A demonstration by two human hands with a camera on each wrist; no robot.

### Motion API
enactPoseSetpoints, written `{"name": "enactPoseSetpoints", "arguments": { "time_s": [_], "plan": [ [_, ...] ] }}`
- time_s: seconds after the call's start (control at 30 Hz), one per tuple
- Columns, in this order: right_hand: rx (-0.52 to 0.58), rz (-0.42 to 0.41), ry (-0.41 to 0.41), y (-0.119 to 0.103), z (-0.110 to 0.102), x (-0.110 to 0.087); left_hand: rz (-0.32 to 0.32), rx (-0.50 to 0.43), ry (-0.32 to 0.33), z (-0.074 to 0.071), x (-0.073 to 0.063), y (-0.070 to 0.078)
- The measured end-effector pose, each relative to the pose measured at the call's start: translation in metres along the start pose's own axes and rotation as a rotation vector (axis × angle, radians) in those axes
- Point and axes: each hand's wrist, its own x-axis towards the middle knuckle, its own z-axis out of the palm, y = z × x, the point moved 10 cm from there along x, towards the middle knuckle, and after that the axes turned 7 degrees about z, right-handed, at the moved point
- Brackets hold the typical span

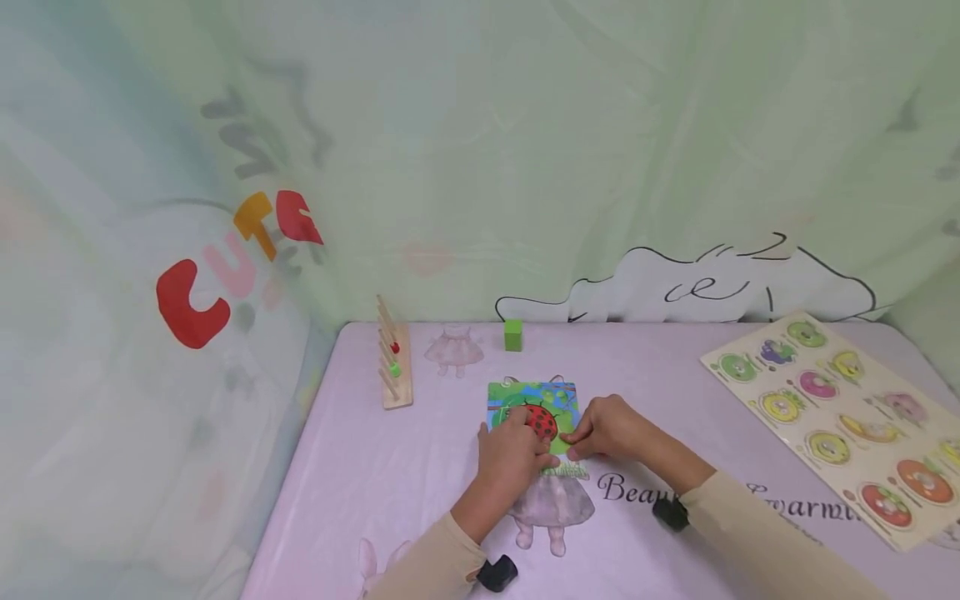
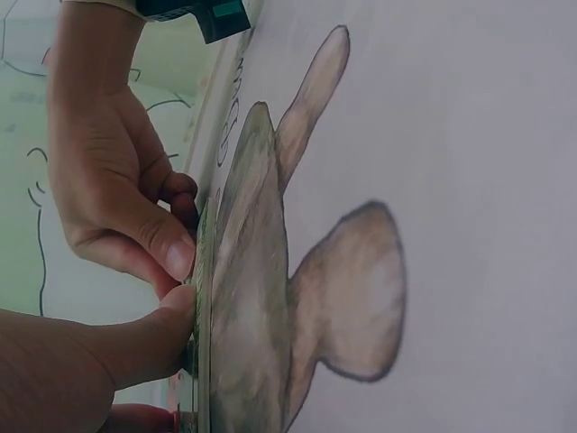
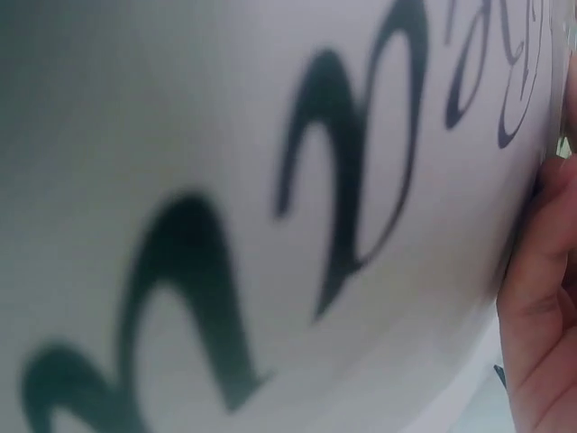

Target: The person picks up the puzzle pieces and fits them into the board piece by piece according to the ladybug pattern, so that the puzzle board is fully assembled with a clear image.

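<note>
A colourful ladybug puzzle (image 1: 570, 398) lies flat on the pink-white tablecloth in the head view. My left hand (image 1: 508, 454) rests over its left and near parts, fingers on the picture and thumb at the near edge. In the left wrist view, the left thumb (image 2: 149, 347) is straight and presses near the edge of the puzzle (image 2: 203, 316). With thumb and forefinger, my right hand (image 1: 617, 427) pinches at the puzzle's right edge. Fingers cover part of the picture, and the exact bit pinched is hidden. The right wrist view catches only part of the right hand (image 3: 541, 298).
A wooden peg stand (image 1: 403, 387) with red and green pieces stands at the back left. Behind the puzzle sits a green block (image 1: 513, 336). A large fruit puzzle board (image 1: 806, 396) lies on the right. A printed curtain (image 1: 465, 167) hangs behind the table.
</note>
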Motion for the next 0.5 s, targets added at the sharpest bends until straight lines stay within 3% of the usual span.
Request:
{"name": "enactPoseSetpoints", "arguments": {
  "time_s": [0.2,0.37,0.5],
  "plan": [
    [-0.086,-0.015,0.046,0.0,-0.002,0.001,0.036,0.031,0.045,-0.003,-0.001,0.001],
    [-0.219,-0.163,0.183,-0.011,-0.006,-0.008,0.162,0.022,0.096,-0.001,0.0,-0.005],
    [-0.271,-0.174,0.192,-0.014,-0.009,-0.015,0.28,0.004,0.053,0.001,0.003,-0.013]
  ]
}}
